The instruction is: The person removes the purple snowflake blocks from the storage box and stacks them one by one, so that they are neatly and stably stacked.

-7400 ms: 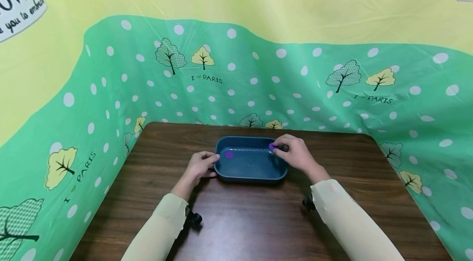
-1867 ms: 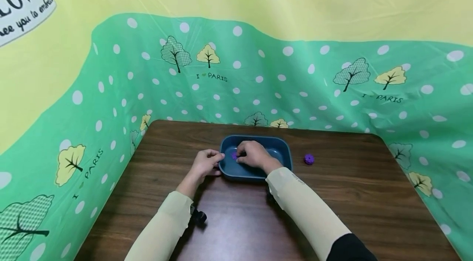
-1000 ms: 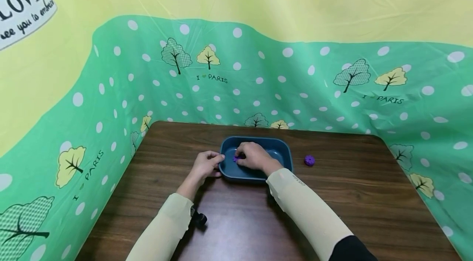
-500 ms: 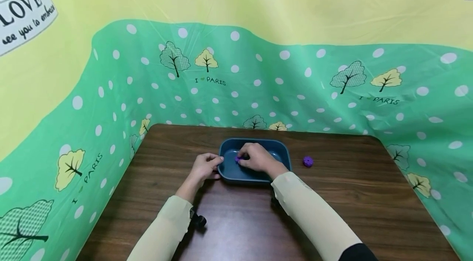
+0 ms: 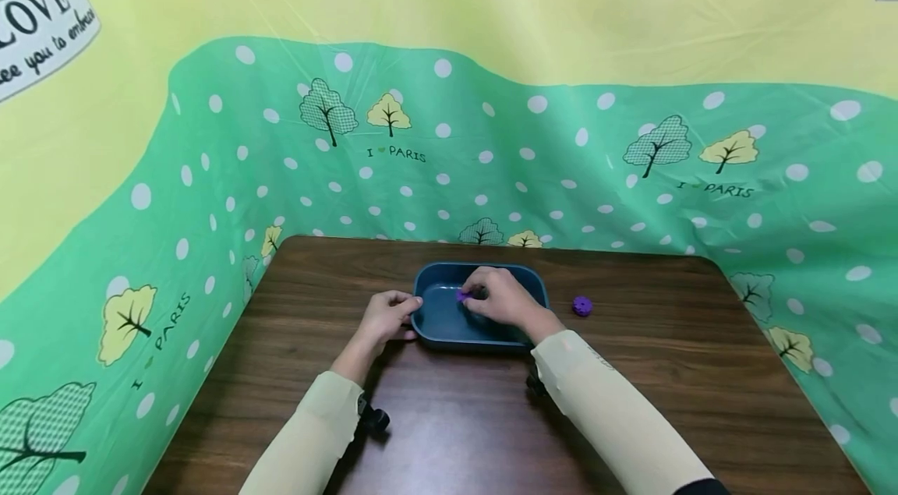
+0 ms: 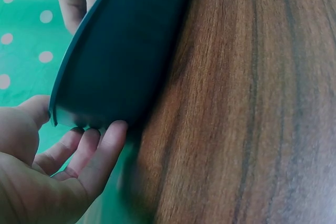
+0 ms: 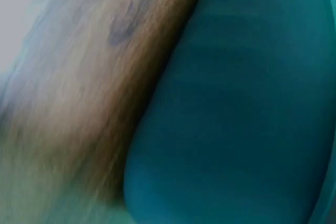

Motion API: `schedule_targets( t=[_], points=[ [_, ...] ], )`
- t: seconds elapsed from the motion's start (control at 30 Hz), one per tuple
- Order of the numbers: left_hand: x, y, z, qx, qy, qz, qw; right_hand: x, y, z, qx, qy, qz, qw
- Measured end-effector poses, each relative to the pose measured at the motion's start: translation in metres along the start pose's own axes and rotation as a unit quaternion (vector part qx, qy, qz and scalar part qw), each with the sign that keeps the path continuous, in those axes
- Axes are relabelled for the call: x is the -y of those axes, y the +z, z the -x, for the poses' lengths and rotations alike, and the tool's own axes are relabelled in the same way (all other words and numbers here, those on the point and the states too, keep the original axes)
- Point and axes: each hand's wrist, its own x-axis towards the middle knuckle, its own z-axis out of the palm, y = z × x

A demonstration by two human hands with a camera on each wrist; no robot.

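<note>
A dark blue oblong tray stands on the table. My left hand holds its left end; in the left wrist view the thumb of that hand lies at the rim and the fingertips press the outer wall. Over the inside of the tray, my right hand pinches a small purple flower-shaped piece, partly covered by the fingers. To the right of the tray, a purple scalloped round piece lies on the table. The right wrist view shows the tray's outer wall, without the hand.
The brown wood-grain table has rounded far corners. Behind and beside it hangs a green and yellow printed cloth. Each wrist wears a small black camera, such as the left one.
One purple piece has gone from the tray's right end to the table. Lately my right hand has picked up the piece at the tray's left and moved right. My left hand keeps its hold.
</note>
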Motion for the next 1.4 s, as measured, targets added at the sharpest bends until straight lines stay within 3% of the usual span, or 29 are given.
schedule_targets(
  t=[0.43, 1.4],
  points=[
    [0.007, -0.002, 0.002, 0.003, -0.002, 0.0, 1.0, -0.019, -0.021, 0.025, -0.043, -0.002, -0.002, 0.9991],
    [0.003, 0.0, 0.001, 0.004, 0.003, -0.01, 0.9999, -0.06, -0.059, 0.08, -0.155, 0.036, -0.017, 0.9871]
  ],
)
